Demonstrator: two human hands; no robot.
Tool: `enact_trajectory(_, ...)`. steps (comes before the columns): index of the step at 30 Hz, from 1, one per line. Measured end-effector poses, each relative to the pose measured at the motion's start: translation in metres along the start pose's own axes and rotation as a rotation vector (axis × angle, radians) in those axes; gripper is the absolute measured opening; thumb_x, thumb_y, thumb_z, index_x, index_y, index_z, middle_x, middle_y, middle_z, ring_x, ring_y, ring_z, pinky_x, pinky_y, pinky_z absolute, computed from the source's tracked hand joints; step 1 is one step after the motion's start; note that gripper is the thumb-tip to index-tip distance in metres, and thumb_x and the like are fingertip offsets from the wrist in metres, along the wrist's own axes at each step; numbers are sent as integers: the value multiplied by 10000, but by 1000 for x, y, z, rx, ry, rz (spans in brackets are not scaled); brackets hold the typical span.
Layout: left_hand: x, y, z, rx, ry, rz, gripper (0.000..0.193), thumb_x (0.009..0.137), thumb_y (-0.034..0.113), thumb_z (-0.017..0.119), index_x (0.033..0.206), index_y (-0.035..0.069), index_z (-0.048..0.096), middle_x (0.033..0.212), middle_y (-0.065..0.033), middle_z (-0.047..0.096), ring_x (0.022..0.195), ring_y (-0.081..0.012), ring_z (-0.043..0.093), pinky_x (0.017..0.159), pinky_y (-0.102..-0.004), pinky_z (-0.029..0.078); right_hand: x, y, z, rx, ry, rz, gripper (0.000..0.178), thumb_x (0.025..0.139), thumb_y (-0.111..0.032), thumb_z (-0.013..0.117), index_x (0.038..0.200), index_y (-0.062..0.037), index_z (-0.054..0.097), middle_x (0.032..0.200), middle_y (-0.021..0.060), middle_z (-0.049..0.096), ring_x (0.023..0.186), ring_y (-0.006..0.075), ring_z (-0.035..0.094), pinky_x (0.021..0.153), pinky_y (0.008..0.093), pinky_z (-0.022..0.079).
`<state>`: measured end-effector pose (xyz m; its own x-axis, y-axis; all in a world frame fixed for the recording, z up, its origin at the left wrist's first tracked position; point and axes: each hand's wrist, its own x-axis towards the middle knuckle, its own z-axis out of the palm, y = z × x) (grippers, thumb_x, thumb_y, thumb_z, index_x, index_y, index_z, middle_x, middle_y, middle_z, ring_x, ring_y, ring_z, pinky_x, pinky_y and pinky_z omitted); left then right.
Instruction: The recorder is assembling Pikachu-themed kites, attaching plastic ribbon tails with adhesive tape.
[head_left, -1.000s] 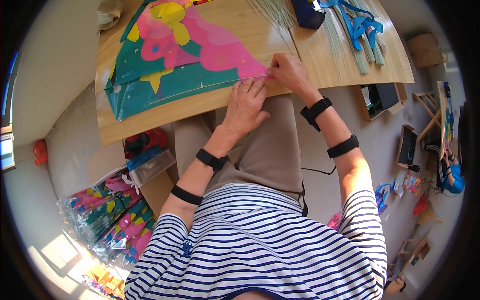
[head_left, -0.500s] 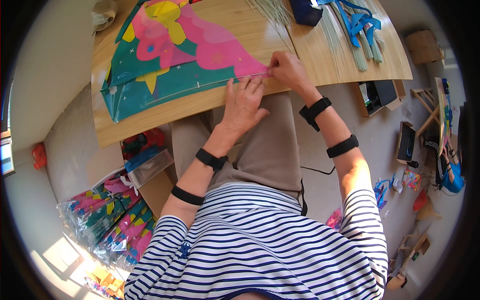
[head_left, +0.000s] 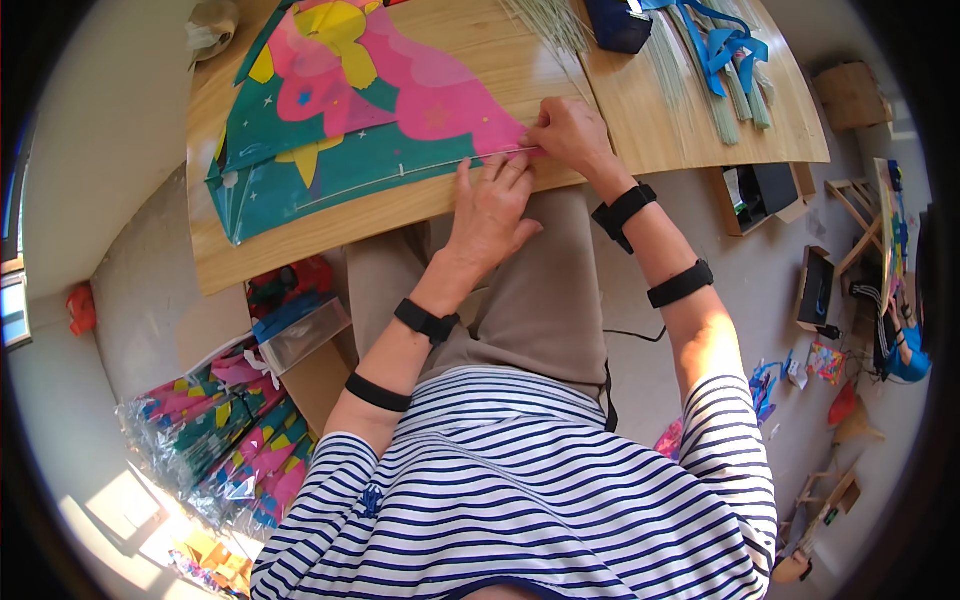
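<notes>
A colourful kite sail [head_left: 430, 90] in pink, green and yellow lies spread on the wooden table. A thin white rod [head_left: 350, 188] runs along its near edge, with a small pale fitting partway. My left hand [head_left: 493, 205] lies over the near edge with its fingers stretched out, the tips on the sail and rod. At the pink right corner, my right hand [head_left: 572, 135] is closed in a pinch on the sail's edge, close to the rod's end. The fingertips partly hide what is between them.
Bundles of thin pale rods [head_left: 735, 110] with blue ribbon [head_left: 735, 48] lie at the table's far right, near a dark blue container [head_left: 618, 25]. Below left, a pile of folded colourful sails [head_left: 225, 430] sits beside a box. Another person [head_left: 905, 350] works at far right.
My right hand has slid a little left along the sail's edge, still pinching. My left hand stays nearly in place, and the whole view has shifted slightly.
</notes>
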<state>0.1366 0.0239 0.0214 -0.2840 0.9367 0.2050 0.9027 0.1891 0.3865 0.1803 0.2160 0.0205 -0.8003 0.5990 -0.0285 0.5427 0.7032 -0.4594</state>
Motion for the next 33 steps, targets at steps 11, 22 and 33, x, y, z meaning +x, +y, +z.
enact_trajectory(11,-3,0,1,9,-2,-13,719,676,290,859,1301,69,579,1408,-69,531,1327,-289,449,1080,-610,334,-2,27,3,12,73,-190,256,742,-271,808,794,-55,682,769,116,679,748,322,654,661,412,499)
enact_trajectory(22,3,1,-12,-115,-62,-36,613,700,305,829,1219,47,628,1467,-141,474,1354,-346,422,1109,-630,286,45,85,-73,422,485,286,360,860,-231,736,1135,-16,642,832,117,686,770,213,697,696,359,559)
enact_trajectory(33,-36,-15,-41,-166,-74,-94,530,750,292,788,1188,29,648,1385,-190,531,1295,-370,479,1109,-600,288,130,93,-125,868,367,529,213,848,-169,743,918,10,653,875,96,632,745,220,645,648,382,580)
